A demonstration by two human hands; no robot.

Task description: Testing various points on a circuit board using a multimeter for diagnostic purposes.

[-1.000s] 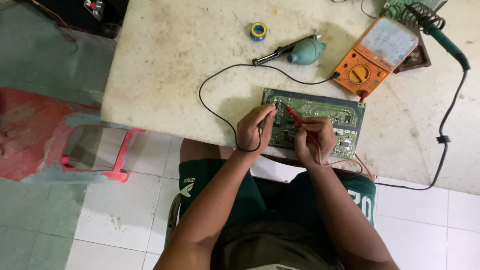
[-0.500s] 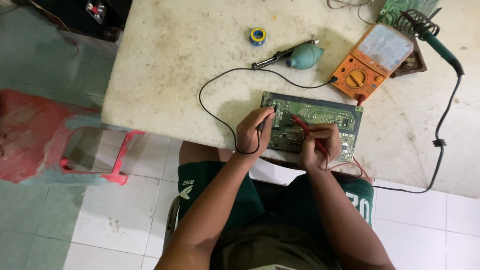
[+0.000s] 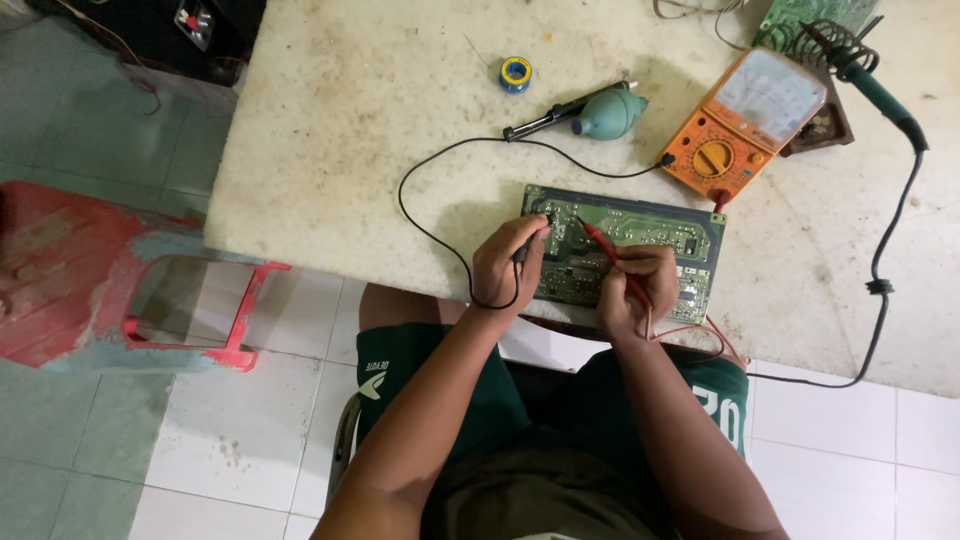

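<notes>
A green circuit board (image 3: 640, 228) lies flat near the front edge of a pale worn table (image 3: 350, 130). My left hand (image 3: 508, 265) grips a black test probe whose tip touches the board's left end. Over the middle of the board, my right hand (image 3: 637, 290) holds a red test probe (image 3: 600, 240) with its tip on the board. Black and red leads run from the probes to an orange analog multimeter (image 3: 745, 125) behind the board.
A teal desoldering pump (image 3: 585, 110) and a small solder spool (image 3: 516, 73) lie farther back. A soldering iron (image 3: 880, 90) rests in a coil stand at the back right, its cord trailing off the edge. A red plastic stool (image 3: 190, 310) stands on the tiled floor at left.
Both hands stay on the board with the probes; the red probe tip has shifted slightly. The view has drifted a little.
</notes>
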